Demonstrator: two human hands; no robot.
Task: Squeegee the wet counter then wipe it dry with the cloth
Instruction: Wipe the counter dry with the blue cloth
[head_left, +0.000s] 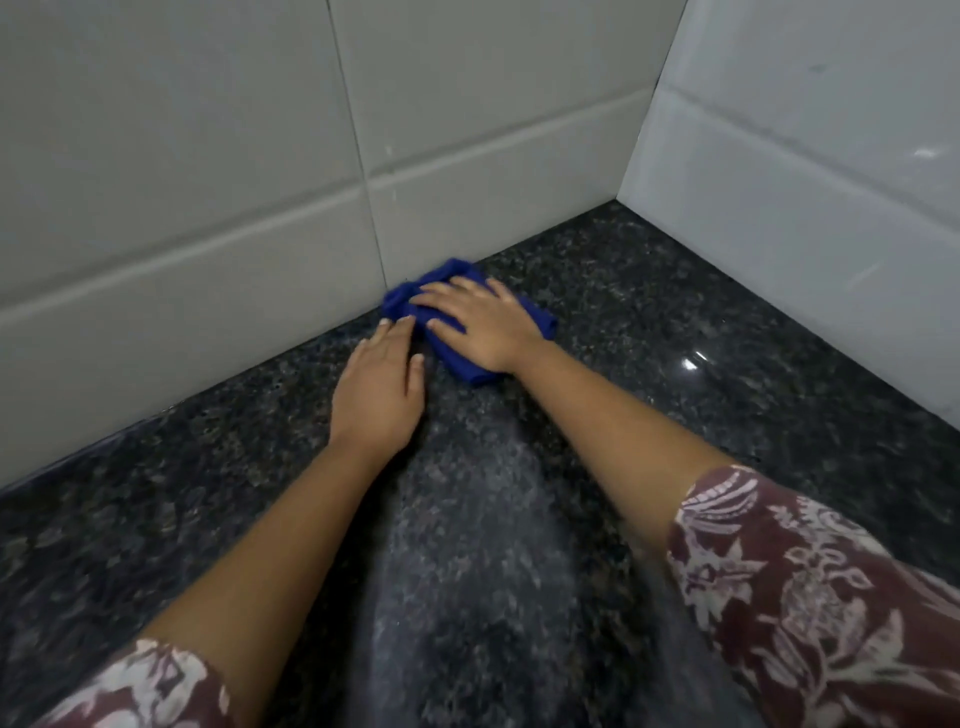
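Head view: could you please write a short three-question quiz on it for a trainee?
1. True or false: the right hand lies flat on the blue cloth.
2. Where is the cloth? A) by the tiled wall B) hanging from a hook C) draped over a forearm.
3. What does the left hand rest on?
Key: 1 true; 2 A; 3 the counter, beside the cloth.
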